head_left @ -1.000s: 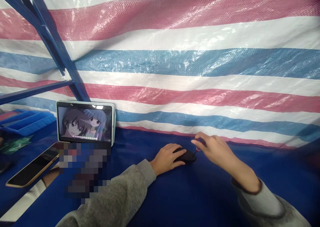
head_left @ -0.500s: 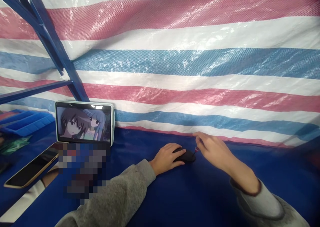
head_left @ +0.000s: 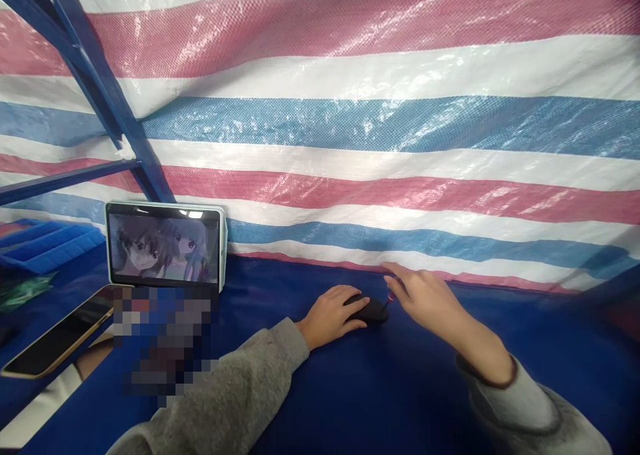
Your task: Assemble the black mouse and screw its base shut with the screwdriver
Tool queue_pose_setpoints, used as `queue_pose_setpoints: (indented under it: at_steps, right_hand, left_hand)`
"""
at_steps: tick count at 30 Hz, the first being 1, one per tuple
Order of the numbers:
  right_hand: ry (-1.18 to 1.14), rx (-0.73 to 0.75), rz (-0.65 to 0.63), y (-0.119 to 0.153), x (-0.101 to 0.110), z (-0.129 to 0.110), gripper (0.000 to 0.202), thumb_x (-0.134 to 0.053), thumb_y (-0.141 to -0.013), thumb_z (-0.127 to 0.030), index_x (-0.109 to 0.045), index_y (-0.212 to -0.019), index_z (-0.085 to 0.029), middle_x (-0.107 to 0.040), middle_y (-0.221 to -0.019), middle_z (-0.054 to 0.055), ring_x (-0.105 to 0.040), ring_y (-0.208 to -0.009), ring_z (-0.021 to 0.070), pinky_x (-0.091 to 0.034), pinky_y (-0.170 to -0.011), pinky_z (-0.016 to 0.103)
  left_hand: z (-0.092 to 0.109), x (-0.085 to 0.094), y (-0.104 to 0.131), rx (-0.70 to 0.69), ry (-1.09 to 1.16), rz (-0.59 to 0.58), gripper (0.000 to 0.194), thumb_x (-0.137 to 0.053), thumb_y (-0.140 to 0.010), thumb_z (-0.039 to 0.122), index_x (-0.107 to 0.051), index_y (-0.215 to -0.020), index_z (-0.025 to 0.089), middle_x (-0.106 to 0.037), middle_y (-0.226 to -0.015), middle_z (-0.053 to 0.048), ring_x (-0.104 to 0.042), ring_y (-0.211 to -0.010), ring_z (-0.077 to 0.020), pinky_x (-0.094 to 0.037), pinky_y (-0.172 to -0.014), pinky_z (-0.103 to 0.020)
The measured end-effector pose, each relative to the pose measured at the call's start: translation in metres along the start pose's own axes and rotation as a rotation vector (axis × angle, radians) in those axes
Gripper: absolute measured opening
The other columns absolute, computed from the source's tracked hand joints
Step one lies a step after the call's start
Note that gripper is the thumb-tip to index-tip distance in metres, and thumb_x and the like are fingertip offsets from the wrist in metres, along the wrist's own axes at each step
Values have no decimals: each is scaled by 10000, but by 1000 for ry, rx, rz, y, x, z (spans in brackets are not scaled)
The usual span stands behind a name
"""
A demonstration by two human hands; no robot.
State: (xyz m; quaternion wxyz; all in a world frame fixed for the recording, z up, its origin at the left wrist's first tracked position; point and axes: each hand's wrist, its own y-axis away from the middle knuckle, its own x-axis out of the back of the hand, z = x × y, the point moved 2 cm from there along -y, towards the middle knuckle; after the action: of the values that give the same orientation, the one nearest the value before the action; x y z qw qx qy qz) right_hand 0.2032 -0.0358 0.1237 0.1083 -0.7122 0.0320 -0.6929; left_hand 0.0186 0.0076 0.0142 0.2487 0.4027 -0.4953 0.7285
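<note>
A dark, mouse-shaped object (head_left: pixel 373 310) is held against the tabletop (head_left: pixel 330 388) by the left grip (head_left: pixel 333 311), whose fingers are spread over its left part; its right end is left uncovered, between the two grips. That end is met, or nearly met, by the lower end of a thin tool (head_left: pixel 391 297) with a reddish handle, which is leaned at a tilt just left of and below the fingers of the right grip (head_left: pixel 427 301). The right grip is kept narrow, with the fingers bent and one pointed out beyond the others; whether the handle is pinched cannot be told, since the contact is hidden. Both wrists are covered by grey sleeves (head_left: pixel 230 388). Well to the left of the left grip, a tablet (head_left: pixel 163 245) is propped upright with a cartoon shown; farther left, a phone (head_left: pixel 60 335) and a blue tray (head_left: pixel 55 245) are seen. Beyond both grips, a striped sheet (head_left: pixel 360 121) is hung.
</note>
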Motion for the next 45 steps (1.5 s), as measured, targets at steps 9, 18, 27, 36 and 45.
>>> queue_pose_setpoints:
  at_steps: [9, 18, 27, 36, 45]
  right_hand:
    - [153, -42, 32, 1, 2, 5, 392, -324, -985, -374, -658, -1046, -178, -723, -745, 116, -692, -711, 261, -369, -551, 293]
    - [-29, 80, 32, -4, -6, 8, 335, -307, -960, -197, -632, -1014, -137, -710, -864, 108, -670, -766, 224, -453, -647, 307]
    - [-147, 243, 177, -2, -17, 0, 484, -355, -852, -54, -618, -1246, -153, -610, -1305, 133, -680, -1010, 238, -568, -840, 379]
    - [-197, 204, 86, 4, -3, -7, 472, -387, -835, -94, -614, -1241, -179, -653, -1236, 86, -673, -1010, 223, -547, -857, 347]
    - [-258, 150, 43, 3, 1, 3, 445, -388, -904, -175, -563, -1311, -144, -710, -1122, 130, -680, -1001, 256, -533, -832, 373]
  left_hand:
    - [1, 3, -1, -12, 3, -4, 461, -507, -949, 485, -534, -1304, 192, -576, -1262, -114, -533, -1213, -241, -449, -1050, -421]
    - [1, 2, 0, -7, 7, 5, 459, -505, -949, 488, -543, -1298, 193, -580, -1255, -112, -544, -1198, -241, -455, -1043, -417]
    - [0, 0, 0, -3, 5, 6, 461, -494, -951, 496, -540, -1302, 200, -578, -1257, -113, -544, -1200, -240, -456, -1041, -422]
    - [0, 1, 0, -8, 2, 11, 466, -493, -949, 503, -548, -1293, 193, -578, -1258, -121, -550, -1193, -250, -453, -1040, -435]
    - [-1, 0, 0, 4, 17, 6, 463, -503, -949, 491, -544, -1299, 191, -571, -1267, -113, -536, -1206, -234, -443, -1054, -404]
